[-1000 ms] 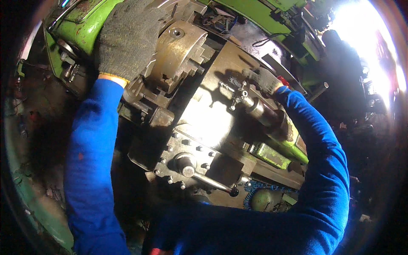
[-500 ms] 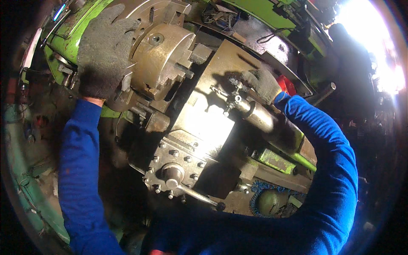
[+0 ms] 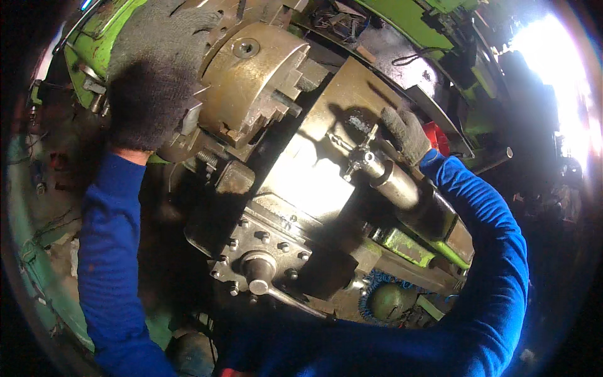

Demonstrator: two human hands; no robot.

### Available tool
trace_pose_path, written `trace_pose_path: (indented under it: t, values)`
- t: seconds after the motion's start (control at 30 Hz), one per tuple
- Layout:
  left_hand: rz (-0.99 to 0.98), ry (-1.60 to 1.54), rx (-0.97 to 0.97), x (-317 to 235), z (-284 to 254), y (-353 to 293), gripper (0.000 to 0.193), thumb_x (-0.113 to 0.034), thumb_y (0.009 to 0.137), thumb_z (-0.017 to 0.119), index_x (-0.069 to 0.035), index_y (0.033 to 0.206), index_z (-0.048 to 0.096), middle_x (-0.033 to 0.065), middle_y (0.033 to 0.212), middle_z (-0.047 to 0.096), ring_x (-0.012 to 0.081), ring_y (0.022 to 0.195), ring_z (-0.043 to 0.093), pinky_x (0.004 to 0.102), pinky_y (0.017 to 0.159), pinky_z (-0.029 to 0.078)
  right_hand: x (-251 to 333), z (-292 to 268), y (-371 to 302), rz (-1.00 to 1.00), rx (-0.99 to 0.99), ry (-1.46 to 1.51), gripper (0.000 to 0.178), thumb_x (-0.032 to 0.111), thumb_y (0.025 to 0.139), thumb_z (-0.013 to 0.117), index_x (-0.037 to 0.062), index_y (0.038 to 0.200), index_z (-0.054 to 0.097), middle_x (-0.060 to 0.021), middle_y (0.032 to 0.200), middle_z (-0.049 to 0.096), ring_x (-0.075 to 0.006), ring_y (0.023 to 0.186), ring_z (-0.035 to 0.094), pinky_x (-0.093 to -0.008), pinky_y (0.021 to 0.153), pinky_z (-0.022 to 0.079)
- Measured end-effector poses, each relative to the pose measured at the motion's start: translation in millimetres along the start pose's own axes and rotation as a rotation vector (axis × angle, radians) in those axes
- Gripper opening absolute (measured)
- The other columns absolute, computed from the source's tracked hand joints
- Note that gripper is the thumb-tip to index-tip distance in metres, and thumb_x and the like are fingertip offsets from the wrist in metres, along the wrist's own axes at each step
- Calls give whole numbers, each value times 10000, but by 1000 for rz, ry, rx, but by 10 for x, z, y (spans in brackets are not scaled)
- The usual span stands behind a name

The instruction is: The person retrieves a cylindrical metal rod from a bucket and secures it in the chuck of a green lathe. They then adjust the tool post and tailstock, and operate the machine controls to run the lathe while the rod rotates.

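My left hand (image 3: 157, 75), in a dark grey knitted glove, lies flat against the left side of a lathe chuck (image 3: 245, 81) with stepped jaws. Its fingers stretch up over the slotted plate (image 3: 262, 9) behind the chuck, partly out of view. On the right, a cross-shaped metal fitting (image 3: 363, 160) with thin arms sits at the end of the tailstock barrel (image 3: 399, 186). Just beyond it is my gloved right hand (image 3: 407, 135), fingers stretched out close to the fitting's upper arm. Whether they touch it I cannot tell.
A square tool post (image 3: 260, 251) with several bolts and a long lever (image 3: 295, 303) stands in front of me. The flat metal slide (image 3: 308, 173) shines under strong light. A red object (image 3: 435, 137) is beside my right wrist. Blue coiled hose (image 3: 370, 298) lies lower right.
My right hand's fingers, earlier curled at the fitting's upper arm, have straightened out. My left hand's fingers now reach higher along the plate. The whole view has shifted slightly.
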State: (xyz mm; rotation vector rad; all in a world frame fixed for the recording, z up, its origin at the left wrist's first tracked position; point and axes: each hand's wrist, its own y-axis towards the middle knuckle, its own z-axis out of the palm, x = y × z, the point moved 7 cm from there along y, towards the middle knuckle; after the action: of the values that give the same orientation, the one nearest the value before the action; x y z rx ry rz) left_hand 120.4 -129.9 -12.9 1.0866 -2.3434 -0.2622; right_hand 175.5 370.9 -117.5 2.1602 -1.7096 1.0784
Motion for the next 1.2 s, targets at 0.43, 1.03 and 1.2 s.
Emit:
trace_pose_path:
  t: [0.43,1.03,1.2]
  values:
    - [59,-39,-268,-83,-466,618,249,-134,896,783,-51,1129,815,167,1319,761,400,1325,686,505,1102,568,-59,-17,183,-48,-49,233,416,375,1123,713,-17,1257,749,-83,1118,731,-206,1033,674,-401,924,573]
    - [-241,-133,-285,-101,-563,580,290,-200,1033,680,-142,1282,818,146,1541,671,369,1452,585,527,1265,430,227,-140,341,-533,174,-359,376,31,960,659,48,1307,805,-101,1153,801,-220,897,747,-366,791,599]
    - [-259,-168,-295,-86,-620,589,311,-187,1036,662,-149,1307,808,135,1538,678,373,1452,594,548,1267,430,21,-201,495,-198,413,-374,353,98,905,744,37,1244,820,-128,1158,804,-251,965,767,-394,891,615]
